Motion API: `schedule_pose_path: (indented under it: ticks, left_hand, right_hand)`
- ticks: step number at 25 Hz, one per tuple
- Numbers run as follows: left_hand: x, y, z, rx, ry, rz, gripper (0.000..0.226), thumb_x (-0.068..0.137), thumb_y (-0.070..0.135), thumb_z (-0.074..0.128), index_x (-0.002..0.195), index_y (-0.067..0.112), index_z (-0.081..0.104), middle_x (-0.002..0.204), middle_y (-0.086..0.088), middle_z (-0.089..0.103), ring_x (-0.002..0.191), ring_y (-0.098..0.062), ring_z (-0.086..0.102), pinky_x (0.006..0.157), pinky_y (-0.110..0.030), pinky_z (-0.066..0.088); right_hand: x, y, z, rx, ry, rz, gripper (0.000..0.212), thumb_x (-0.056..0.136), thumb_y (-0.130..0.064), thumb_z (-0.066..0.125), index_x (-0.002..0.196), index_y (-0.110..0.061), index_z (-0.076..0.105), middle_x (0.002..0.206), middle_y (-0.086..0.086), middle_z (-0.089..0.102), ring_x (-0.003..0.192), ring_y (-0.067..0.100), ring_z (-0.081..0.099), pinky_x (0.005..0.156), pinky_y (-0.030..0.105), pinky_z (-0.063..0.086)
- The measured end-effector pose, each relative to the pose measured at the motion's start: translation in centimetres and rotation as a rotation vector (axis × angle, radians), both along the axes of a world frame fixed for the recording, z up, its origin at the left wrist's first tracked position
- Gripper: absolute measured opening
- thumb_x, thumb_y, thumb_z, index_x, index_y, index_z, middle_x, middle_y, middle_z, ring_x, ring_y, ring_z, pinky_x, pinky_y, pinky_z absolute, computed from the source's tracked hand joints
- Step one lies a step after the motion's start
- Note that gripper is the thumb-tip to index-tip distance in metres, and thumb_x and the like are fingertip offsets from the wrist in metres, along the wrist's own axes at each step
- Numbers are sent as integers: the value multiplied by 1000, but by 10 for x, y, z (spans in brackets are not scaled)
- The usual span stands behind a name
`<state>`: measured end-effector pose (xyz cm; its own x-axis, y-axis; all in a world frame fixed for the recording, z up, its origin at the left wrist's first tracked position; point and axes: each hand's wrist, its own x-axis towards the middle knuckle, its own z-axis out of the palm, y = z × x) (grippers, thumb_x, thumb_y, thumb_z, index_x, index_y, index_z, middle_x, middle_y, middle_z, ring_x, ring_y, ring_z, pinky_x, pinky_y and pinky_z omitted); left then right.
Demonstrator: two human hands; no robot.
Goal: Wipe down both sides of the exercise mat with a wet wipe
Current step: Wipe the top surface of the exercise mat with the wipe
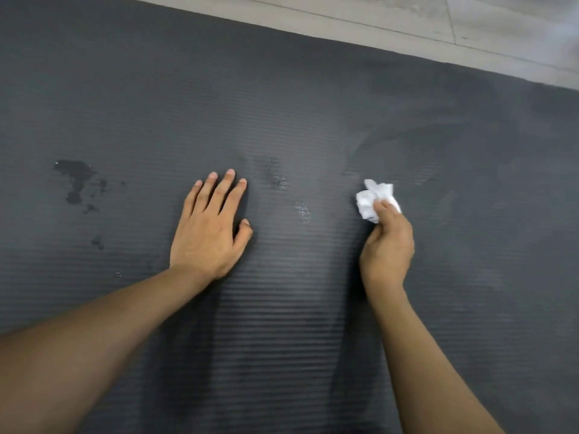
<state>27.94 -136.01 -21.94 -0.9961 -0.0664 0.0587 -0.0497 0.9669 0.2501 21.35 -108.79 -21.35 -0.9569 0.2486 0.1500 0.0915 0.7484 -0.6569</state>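
A dark grey ribbed exercise mat (282,104) fills almost the whole view and lies flat. My left hand (210,227) presses on it palm down, fingers straight and spread, near the middle. To its right, my right hand (387,245) grips a crumpled white wet wipe (374,198) that touches or hovers just over the mat. Curved damp streaks (407,145) show on the mat beyond the wipe. Dark wet blotches (76,180) mark the mat at the left, and smaller shiny wet spots (302,211) sit between my hands.
Pale tiled floor (407,23) runs along the mat's far edge, from the top middle to the upper right corner.
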Motion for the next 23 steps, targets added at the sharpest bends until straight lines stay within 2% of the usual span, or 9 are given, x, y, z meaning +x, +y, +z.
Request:
schedule_pose_path:
  ticks: [2, 4, 6, 10, 13, 16, 19, 21, 23]
  left_hand:
    - [-1, -2, 0, 30, 6, -7, 66, 96, 36, 35, 157, 11, 36, 165, -10, 31, 154, -32, 24, 127, -49, 16]
    - [0, -5, 0, 65, 20, -26, 64, 96, 31, 32, 156, 10, 37, 165, -11, 32, 154, -32, 25, 127, -48, 16]
    - [1, -7, 0, 81, 20, -37, 64, 96, 28, 30, 157, 10, 36, 165, -11, 31, 154, -32, 24, 127, -47, 15]
    - [0, -4, 2, 50, 14, -24, 66, 95, 27, 30, 158, 9, 34, 166, -10, 29, 155, -32, 22, 128, -45, 11]
    - [-1, -1, 2, 73, 14, -2, 67, 94, 26, 30, 157, 4, 31, 167, -13, 25, 156, -31, 20, 129, -44, 9]
    - [1, -2, 0, 119, 36, 63, 68, 94, 24, 35, 155, -4, 29, 167, -20, 19, 154, -33, 20, 129, -39, 7]
    - [3, -3, -4, 57, 50, 91, 68, 95, 29, 31, 153, -8, 33, 163, -24, 28, 152, -37, 27, 128, -44, 12]
    - [2, -3, -5, 30, 44, 99, 70, 93, 28, 32, 153, -7, 33, 163, -23, 29, 153, -36, 26, 128, -46, 14]
    - [3, -2, -4, 27, 23, 105, 70, 92, 28, 32, 154, -6, 32, 164, -22, 28, 154, -34, 24, 128, -47, 14]
  right_hand:
    - [24, -55, 7, -145, 42, 318, 29, 95, -17, 54, 108, 3, 70, 123, 19, 65, 119, 32, 58, 111, 37, 38]
    - [59, -94, 8, 65, 106, 745, 31, 97, -10, 48, 119, -1, 68, 129, 11, 63, 123, 23, 56, 112, 30, 36]
    - [55, -87, 13, 161, 237, 912, 33, 99, -14, 44, 120, -9, 69, 132, 1, 61, 126, 12, 53, 113, 30, 35]
    - [-16, 17, 24, 230, 190, 399, 33, 100, -10, 43, 94, -18, 74, 112, -14, 69, 122, 5, 55, 117, 40, 28]
    - [-31, 15, 24, 173, 100, 186, 38, 91, -12, 38, 103, -32, 67, 111, -29, 61, 116, -10, 49, 107, 22, 33]
    - [5, -89, 15, 50, 158, 558, 28, 92, -5, 45, 101, 5, 69, 114, 13, 69, 110, 23, 61, 100, 28, 42]
    - [20, -117, 4, 202, 211, 1048, 40, 96, -14, 39, 126, -8, 65, 134, 6, 61, 126, 19, 54, 109, 33, 40]
    - [-17, -84, -1, 186, 150, 980, 42, 98, -21, 36, 130, -12, 62, 138, 3, 58, 128, 13, 51, 113, 36, 37]
    - [-53, -37, 11, 228, 140, 667, 40, 99, -15, 38, 131, -8, 60, 139, 8, 56, 127, 1, 48, 116, 31, 29]
